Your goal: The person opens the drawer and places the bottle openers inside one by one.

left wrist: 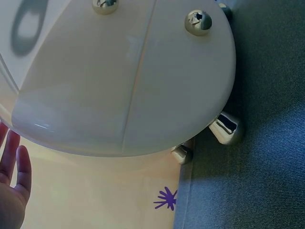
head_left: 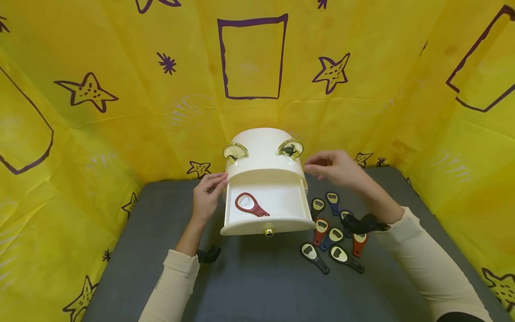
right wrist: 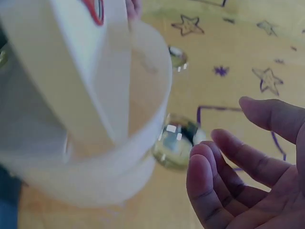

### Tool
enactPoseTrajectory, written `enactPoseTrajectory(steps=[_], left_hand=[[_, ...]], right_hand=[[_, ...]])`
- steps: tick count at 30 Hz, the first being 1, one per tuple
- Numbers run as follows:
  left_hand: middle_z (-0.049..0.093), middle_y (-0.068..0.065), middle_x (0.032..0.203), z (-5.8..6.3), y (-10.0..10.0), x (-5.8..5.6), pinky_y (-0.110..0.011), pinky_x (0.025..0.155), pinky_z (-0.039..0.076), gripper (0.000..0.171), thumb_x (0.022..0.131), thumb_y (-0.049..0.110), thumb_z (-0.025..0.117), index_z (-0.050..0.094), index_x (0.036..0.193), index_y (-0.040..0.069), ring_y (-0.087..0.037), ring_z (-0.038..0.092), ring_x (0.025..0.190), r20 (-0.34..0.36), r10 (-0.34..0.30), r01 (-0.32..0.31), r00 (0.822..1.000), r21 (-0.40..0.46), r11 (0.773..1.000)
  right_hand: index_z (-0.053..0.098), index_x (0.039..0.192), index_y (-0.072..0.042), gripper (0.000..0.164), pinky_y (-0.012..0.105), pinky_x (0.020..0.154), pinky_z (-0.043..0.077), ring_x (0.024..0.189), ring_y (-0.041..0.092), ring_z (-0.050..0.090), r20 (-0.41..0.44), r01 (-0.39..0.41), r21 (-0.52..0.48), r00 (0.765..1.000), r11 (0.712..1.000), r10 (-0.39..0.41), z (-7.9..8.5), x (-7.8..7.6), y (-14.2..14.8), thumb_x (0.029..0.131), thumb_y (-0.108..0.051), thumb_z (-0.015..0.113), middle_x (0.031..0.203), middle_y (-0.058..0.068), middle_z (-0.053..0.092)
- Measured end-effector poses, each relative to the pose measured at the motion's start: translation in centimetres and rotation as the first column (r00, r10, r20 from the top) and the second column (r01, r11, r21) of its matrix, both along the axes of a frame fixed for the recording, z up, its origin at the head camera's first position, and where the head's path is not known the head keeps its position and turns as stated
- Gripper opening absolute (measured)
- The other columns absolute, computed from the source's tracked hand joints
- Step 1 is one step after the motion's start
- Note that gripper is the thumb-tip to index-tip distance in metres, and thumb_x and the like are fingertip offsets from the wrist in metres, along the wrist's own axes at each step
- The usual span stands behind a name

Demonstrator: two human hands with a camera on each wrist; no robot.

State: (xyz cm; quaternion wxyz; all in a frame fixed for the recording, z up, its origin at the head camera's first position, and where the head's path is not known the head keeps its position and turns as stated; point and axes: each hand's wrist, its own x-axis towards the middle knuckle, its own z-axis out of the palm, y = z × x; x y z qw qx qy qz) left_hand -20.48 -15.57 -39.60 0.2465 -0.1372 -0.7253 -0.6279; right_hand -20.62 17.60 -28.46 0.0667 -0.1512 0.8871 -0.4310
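A white rounded organizer [head_left: 263, 150] with two gold ear-like discs stands on the table, its upper drawer [head_left: 283, 199] pulled out. In that drawer lies a red bottle opener [head_left: 246, 203]. My left hand [head_left: 207, 194] rests its fingertips against the organizer's left side, by the back of the drawer. The left wrist view shows the fingers [left wrist: 10, 155] fairly straight at the white edge. My right hand [head_left: 335, 167] is raised just right of the organizer, holding nothing. Its fingers [right wrist: 202, 167] are loosely bent in the right wrist view, with the thumb apart from them.
Several bottle openers with black, blue and red handles, one a black opener [head_left: 314, 257], lie on the grey table [head_left: 257, 286] right of the drawer. Yellow cloth [head_left: 253, 58] with purple drawings hangs behind and at both sides. Gold feet [left wrist: 226, 128] support the organizer.
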Motion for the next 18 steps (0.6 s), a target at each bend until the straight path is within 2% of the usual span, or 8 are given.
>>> enactPoseTrajectory(steps=[5,10,18], left_hand=[[0.061,-0.032,0.11,-0.1,0.0,-0.1,-0.006,0.076,0.05,0.02,0.086,-0.007,0.067,0.068,0.105,-0.015,0.005,0.06,0.085,0.014,-0.011,0.011,1.0,-0.005,1.0],[0.061,-0.032,0.109,-0.2,-0.1,-0.1,-0.006,0.075,0.05,0.02,0.087,-0.006,0.067,0.068,0.105,-0.015,0.005,0.06,0.085,0.015,-0.008,0.008,1.0,-0.007,1.0],[0.061,-0.033,0.108,-0.1,0.0,0.0,-0.006,0.075,0.05,0.02,0.086,-0.007,0.066,0.068,0.104,-0.017,0.005,0.06,0.085,-0.004,-0.005,0.004,1.0,-0.007,1.0]], right_hand=[[0.068,0.115,-0.002,0.037,0.028,0.073,0.053,0.082,0.018,0.063,0.034,0.084,0.02,0.996,0.996,-0.085,-1.3,-0.8,2.5,0.094,-0.032,0.064,0.097,0.01,0.069],[0.065,0.118,0.002,0.043,0.026,0.071,0.053,0.078,0.014,0.062,0.05,0.124,0.019,0.991,0.992,-0.125,-2.9,-1.4,4.2,0.095,-0.034,0.064,0.091,0.004,0.068],[0.064,0.119,0.005,0.044,0.023,0.07,0.053,0.077,0.011,0.06,0.056,0.171,0.035,0.983,0.985,-0.172,-5.5,-2.4,5.9,0.096,-0.033,0.061,0.097,0.011,0.068]])
